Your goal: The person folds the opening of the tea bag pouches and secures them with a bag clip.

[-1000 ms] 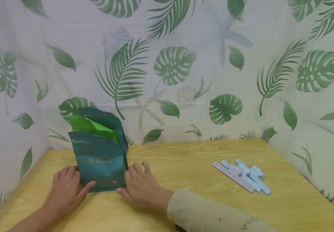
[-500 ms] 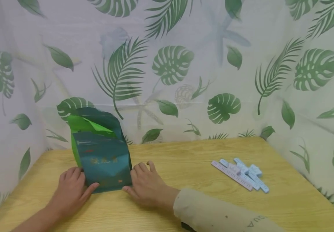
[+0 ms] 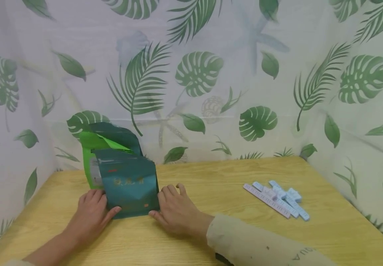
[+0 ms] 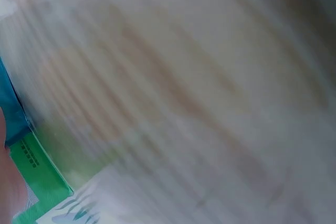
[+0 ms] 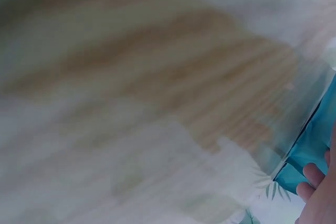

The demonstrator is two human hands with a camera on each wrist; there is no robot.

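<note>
Both hands flank the upright green bag (image 3: 126, 181) at the table's (image 3: 211, 236) near left: left hand (image 3: 93, 216) and right hand (image 3: 176, 212) press its sides with relaxed fingers, equally near.

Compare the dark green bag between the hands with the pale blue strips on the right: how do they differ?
The dark green bag stands upright with a bright green inside showing; the pale blue strips lie flat in a loose pile. The bag is one large thing, the strips several slim ones. The left hand and right hand flank and touch the bag; nothing touches the strips. Both rest on the wooden table.
</note>
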